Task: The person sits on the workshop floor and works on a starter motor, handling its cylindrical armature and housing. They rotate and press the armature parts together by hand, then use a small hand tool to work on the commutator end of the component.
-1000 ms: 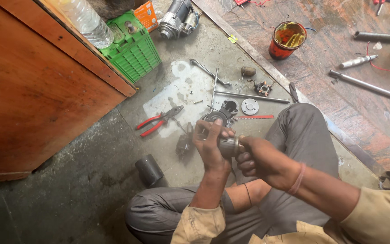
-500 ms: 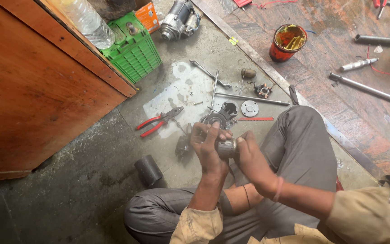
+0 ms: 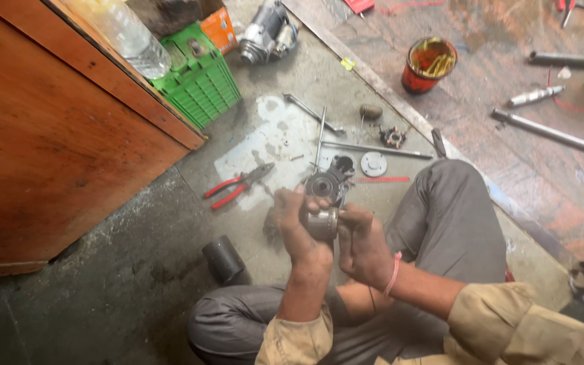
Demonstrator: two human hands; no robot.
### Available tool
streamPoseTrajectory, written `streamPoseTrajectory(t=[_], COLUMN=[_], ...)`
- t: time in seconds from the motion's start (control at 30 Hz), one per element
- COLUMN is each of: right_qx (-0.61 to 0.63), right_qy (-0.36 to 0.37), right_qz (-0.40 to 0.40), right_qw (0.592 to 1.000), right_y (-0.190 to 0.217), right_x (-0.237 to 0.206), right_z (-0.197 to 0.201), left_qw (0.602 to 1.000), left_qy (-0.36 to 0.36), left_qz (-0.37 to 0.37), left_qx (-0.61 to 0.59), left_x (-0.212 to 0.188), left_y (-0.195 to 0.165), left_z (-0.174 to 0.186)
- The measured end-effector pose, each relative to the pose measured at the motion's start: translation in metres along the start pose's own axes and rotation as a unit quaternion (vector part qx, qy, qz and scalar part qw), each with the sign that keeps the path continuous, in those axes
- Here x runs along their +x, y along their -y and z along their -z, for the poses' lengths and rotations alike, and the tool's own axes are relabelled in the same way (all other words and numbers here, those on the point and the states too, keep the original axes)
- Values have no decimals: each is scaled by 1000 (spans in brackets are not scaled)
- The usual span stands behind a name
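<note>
Two greasy hands, left hand [image 3: 295, 226] and right hand [image 3: 361, 243], pinch a small metal cylinder [image 3: 322, 223].

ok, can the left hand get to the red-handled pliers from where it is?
Probably yes. The pliers lie in the open on the floor, ahead and to the left of the left hand, with nothing between. But both hands grip the metal cylinder, so the right hand would have to hold it alone.

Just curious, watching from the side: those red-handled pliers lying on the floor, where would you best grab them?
Probably by the two red handles of the pliers, coming from above at their lower-left end. They lie flat on the concrete floor, handles slightly spread and pointing away from the metal nose, with bare floor around them, so fingers can close over both at once.
</note>
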State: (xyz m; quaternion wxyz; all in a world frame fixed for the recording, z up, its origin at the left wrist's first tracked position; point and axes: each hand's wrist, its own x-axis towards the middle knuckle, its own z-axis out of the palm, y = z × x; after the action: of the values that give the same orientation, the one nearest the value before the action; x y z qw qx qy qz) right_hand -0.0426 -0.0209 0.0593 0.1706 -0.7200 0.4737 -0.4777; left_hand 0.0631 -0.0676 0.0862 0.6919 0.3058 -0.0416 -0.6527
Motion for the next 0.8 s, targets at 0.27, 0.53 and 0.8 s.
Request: streamPoseTrajectory(t=[0.27, 0.53, 0.8], right_qx=[548, 191, 23], right_qy=[86, 77, 37], right_qz=[-615, -274, -36], right_qw=[560, 939, 998], right_y=[21, 29, 0], right_x=[26, 11, 23], right_z=[36, 18, -2], left_qw=[942, 964, 994], left_qy=[332, 250, -87], left_qz=[-31, -78, 66], left_qx=[20, 34, 23], left_x=[6, 9, 4], left_y=[-19, -26, -29], left_z=[8, 7, -7])
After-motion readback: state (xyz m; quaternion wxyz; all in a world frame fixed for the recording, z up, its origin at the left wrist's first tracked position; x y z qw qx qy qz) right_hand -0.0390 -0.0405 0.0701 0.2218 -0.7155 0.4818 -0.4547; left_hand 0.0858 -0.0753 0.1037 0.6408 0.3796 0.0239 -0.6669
